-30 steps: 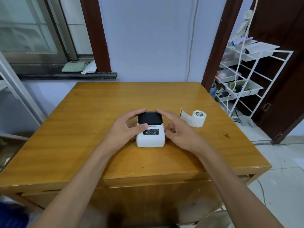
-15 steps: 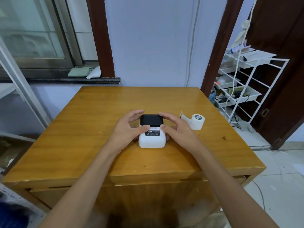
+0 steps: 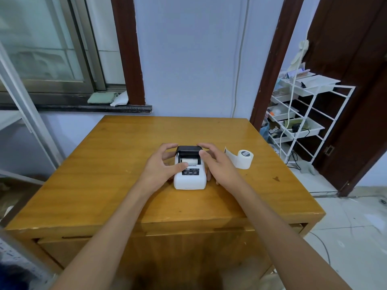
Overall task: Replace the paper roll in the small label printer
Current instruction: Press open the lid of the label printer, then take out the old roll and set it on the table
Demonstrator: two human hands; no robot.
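A small white label printer (image 3: 189,178) with a black lid (image 3: 188,149) stands in the middle of the wooden table (image 3: 109,168). Its lid is tilted up at the back, and white paper shows in the bay under it. My left hand (image 3: 163,164) grips the printer's left side, thumb resting on its top front. On the right side my right hand (image 3: 217,164) holds the body, with fingers on the lid's right edge. A white paper roll (image 3: 244,159) with a loose tail lies on the table just right of my right hand.
The table's back edge meets a pale wall. A white wire rack (image 3: 301,122) with trays and cables stands to the right, beside a dark door. A window sill (image 3: 83,107) with folded cloths is at the back left.
The black lid has lifted from flat to partly raised, showing white paper inside. Both hands have closed in on the printer's sides.
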